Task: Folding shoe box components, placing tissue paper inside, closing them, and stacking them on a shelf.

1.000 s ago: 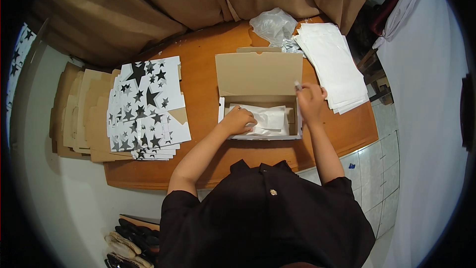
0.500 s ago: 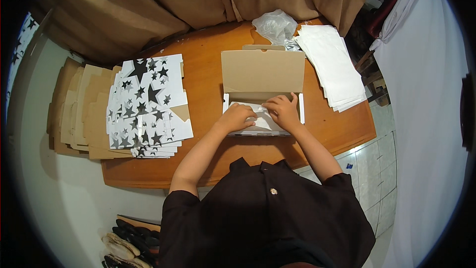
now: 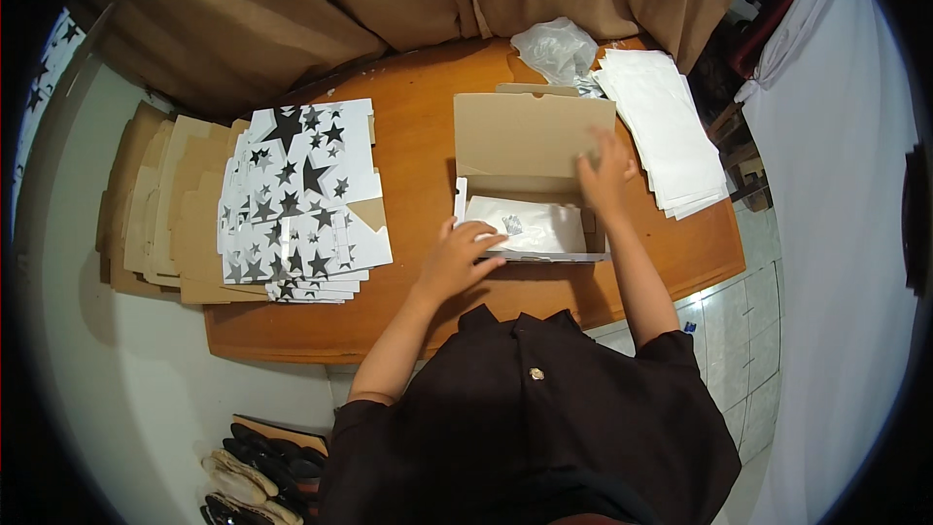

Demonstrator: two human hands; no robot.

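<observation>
An open cardboard box (image 3: 535,136), brown inside with white outer edges, stands on the table with its lid raised at the back. In it lies a folded white paper (image 3: 554,227) bearing a small silvery packet or sticker (image 3: 512,225). My left hand (image 3: 457,260) rests at the box's front left corner, fingers spread and holding nothing. Beside the right edge of the lid, my right hand (image 3: 606,175) is raised, slightly blurred, with its fingers apart and nothing in them.
Flat star-patterned white cardboard pieces (image 3: 301,194) lie stacked at the left, over brown cardboard sheets (image 3: 160,204). White paper sheets (image 3: 666,131) form a pile at the right. A clear plastic bag (image 3: 556,51) sits at the back of the wooden table (image 3: 418,146), before a brown curtain (image 3: 369,0).
My right hand has lifted out of the box toward the lid's right side. My left hand has drawn back to the front left corner, uncovering the white paper and silvery piece.
</observation>
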